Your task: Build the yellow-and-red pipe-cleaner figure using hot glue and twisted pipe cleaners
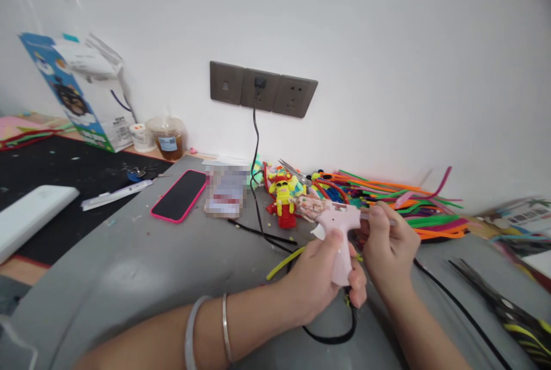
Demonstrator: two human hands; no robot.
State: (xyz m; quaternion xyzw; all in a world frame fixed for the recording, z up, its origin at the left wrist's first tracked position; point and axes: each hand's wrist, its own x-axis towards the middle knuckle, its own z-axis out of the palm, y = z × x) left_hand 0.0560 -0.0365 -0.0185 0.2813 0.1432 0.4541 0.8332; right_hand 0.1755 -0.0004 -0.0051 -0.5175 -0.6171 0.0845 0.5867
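My left hand (321, 269) is wrapped around the grip of a pale pink hot glue gun (340, 219), its nozzle end pointing left and crusted with dried glue. At the rear of the gun, my right hand (387, 244) pinches a translucent glue stick (365, 215) that runs into the back opening. A black cord (336, 339) loops below the grip. Just beyond the nozzle stands a small yellow and red pipe cleaner figure (284, 195). A yellow pipe cleaner (282, 265) lies by my left wrist.
Bundled coloured pipe cleaners (430, 209) lie along the wall, with small scissors (293, 170) beside them. Large scissors (499, 304) rest at right. A pink-edged phone (179, 195), a drink cup (167, 139) and a paper bag (92, 94) are at left. A cord (257, 186) hangs from the wall socket (260, 88).
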